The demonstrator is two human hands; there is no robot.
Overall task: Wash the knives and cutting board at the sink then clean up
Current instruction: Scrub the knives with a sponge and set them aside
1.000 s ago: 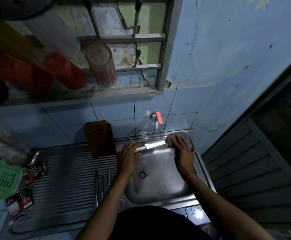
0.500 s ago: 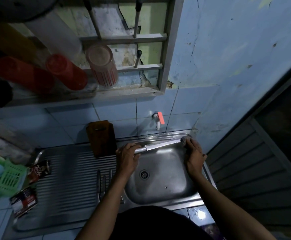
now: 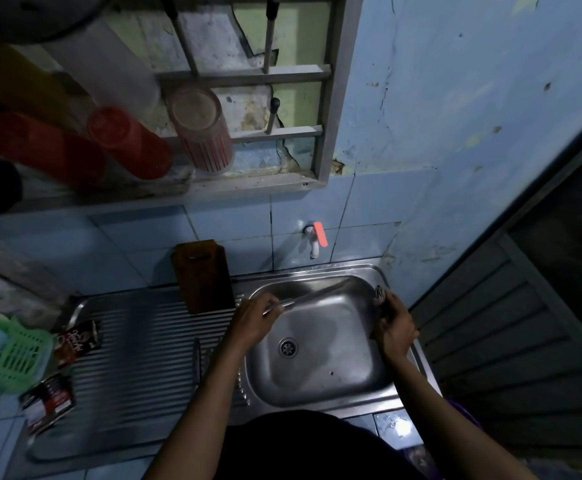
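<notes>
right hand (image 3: 394, 327) drawn rightward — left hand (image 3: 253, 323) gripping knife (image 3: 312, 296)

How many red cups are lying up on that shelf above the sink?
2 plainly red ones: one red cup beside the clear striped cup, another red cup left of it. The shelf's dark left end may hide more.
</notes>
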